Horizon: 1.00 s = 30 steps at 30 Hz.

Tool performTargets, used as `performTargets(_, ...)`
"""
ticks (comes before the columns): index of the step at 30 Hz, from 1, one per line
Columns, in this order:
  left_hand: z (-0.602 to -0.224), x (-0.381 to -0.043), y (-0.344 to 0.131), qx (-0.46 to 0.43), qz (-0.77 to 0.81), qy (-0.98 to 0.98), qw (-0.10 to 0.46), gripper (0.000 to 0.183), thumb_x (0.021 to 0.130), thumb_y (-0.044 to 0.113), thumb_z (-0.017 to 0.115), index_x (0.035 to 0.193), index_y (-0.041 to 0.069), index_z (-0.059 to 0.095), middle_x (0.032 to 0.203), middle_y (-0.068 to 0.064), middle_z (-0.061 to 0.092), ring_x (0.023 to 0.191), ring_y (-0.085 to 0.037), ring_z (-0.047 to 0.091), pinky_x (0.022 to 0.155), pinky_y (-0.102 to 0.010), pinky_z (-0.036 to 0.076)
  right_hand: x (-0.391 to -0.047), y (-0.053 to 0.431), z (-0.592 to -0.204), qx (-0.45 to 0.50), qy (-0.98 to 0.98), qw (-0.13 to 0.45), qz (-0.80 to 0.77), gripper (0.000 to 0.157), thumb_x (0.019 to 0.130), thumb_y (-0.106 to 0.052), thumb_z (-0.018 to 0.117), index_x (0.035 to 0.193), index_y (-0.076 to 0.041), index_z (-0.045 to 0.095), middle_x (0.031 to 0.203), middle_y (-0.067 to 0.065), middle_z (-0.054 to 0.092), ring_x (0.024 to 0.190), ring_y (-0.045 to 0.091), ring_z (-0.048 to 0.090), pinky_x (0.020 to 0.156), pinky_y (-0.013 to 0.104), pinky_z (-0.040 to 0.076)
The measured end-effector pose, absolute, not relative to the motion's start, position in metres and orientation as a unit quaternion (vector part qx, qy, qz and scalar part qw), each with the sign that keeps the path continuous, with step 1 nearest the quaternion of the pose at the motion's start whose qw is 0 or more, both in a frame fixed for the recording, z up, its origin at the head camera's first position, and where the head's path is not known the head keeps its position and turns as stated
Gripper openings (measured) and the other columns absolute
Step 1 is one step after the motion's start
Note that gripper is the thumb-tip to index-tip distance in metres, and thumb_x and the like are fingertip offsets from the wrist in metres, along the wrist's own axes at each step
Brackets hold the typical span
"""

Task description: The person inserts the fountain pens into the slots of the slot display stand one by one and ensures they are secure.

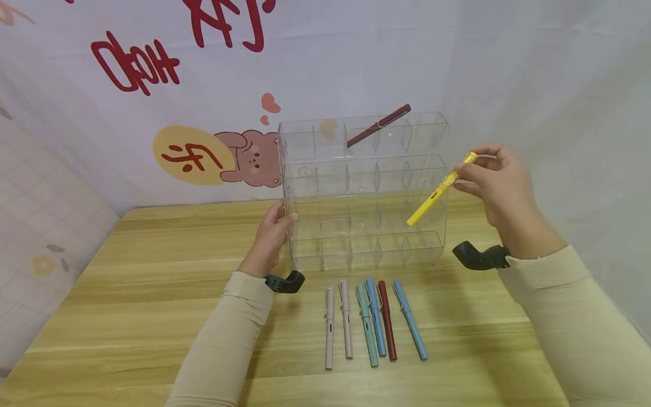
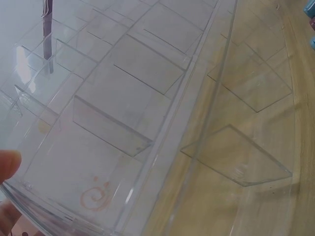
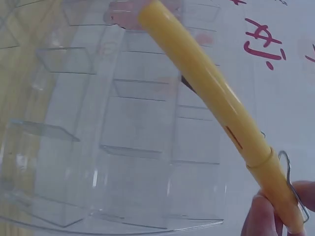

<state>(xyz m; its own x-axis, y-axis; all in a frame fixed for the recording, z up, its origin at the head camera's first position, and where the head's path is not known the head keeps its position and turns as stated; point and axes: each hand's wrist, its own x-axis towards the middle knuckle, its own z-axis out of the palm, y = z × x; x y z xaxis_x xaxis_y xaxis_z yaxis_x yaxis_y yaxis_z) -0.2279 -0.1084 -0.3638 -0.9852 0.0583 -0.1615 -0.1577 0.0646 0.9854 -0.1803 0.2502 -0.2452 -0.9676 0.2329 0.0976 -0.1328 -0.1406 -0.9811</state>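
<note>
My right hand (image 1: 503, 189) pinches a yellow pen (image 1: 436, 195) near its clip end, in front of the rack's right side. The pen slants with its other end down to the left; its metal clip and small barrel slot show in the right wrist view. A clear acrylic pen rack (image 1: 333, 246) with tiers of compartments stands upright on the table. My left hand (image 1: 268, 237) grips its left edge, thumb in front and fingers behind. In the rack's top tier leans a dark red pen (image 1: 378, 125), tilted up to the right.
Several pens lie in front of the rack: two pale pinkish ones (image 1: 329, 330), a teal one (image 1: 367, 328), two blue ones (image 1: 411, 322) and a dark red one (image 1: 387, 322). Behind the wooden table (image 1: 168, 271) hangs a printed white cloth (image 1: 366, 62).
</note>
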Motion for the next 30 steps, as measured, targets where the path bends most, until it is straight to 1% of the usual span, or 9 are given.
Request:
performTargets(4,-0.364,-0.228,-0.108,-0.032,0.687,0.722,0.079,0.058,0.100,0.023,0.052,0.152,0.018,0.028,0.152,-0.010,0.032,0.134,-0.031,0.036,0.108,-0.053,0.031,-0.189,0.246,-0.234,-0.053,-0.610,0.146,0.777,0.036,0.084,0.003,0.068,0.110,-0.009,0.046,0.100,0.006,0.050,0.077,0.012,0.066,0.068,0.025,0.056)
performTargets(10,-0.365,-0.228,-0.108,-0.031,0.686,0.723,0.077,0.056,0.101,0.022,0.050,0.152,0.018,0.028,0.152,-0.011,0.032,0.135,-0.031,0.035,0.109,-0.053,0.030,-0.201,0.241,-0.222,-0.067,-0.552,0.172,0.813,0.038,0.083,0.006,0.070,0.109,-0.008,0.046,0.100,0.007,0.049,0.076,0.016,0.065,0.068,0.027,0.057)
performTargets(17,-0.363,-0.228,-0.108,-0.031,0.685,0.723,0.078,0.057,0.101,0.021,0.050,0.153,0.019,0.027,0.153,-0.010,0.031,0.136,-0.031,0.034,0.109,-0.053,0.029,-0.216,0.240,-0.208,-0.091,-0.516,0.210,0.825,0.040,0.081,0.003,0.073,0.108,-0.011,0.046,0.107,0.006,0.047,0.079,0.018,0.065,0.070,0.026,0.056)
performTargets(25,-0.363,-0.228,-0.108,-0.035,0.681,0.727,0.082,0.058,0.101,0.022,0.051,0.153,0.018,0.026,0.154,-0.010,0.030,0.137,-0.030,0.033,0.110,-0.053,0.029,-0.230,0.239,-0.196,-0.112,-0.479,0.256,0.832,0.041,0.082,0.006,0.071,0.108,-0.012,0.046,0.108,0.005,0.047,0.080,0.020,0.066,0.072,0.027,0.056)
performTargets(30,-0.364,-0.228,-0.108,-0.038,0.681,0.726,0.081,0.059,0.100,0.023,0.051,0.153,0.019,0.026,0.154,-0.009,0.030,0.137,-0.029,0.033,0.110,-0.052,0.029,-0.237,0.235,-0.191,-0.118,-0.461,0.285,0.832,0.040,0.081,0.006,0.072,0.106,-0.012,0.046,0.106,0.005,0.048,0.076,0.020,0.066,0.072,0.027,0.056)
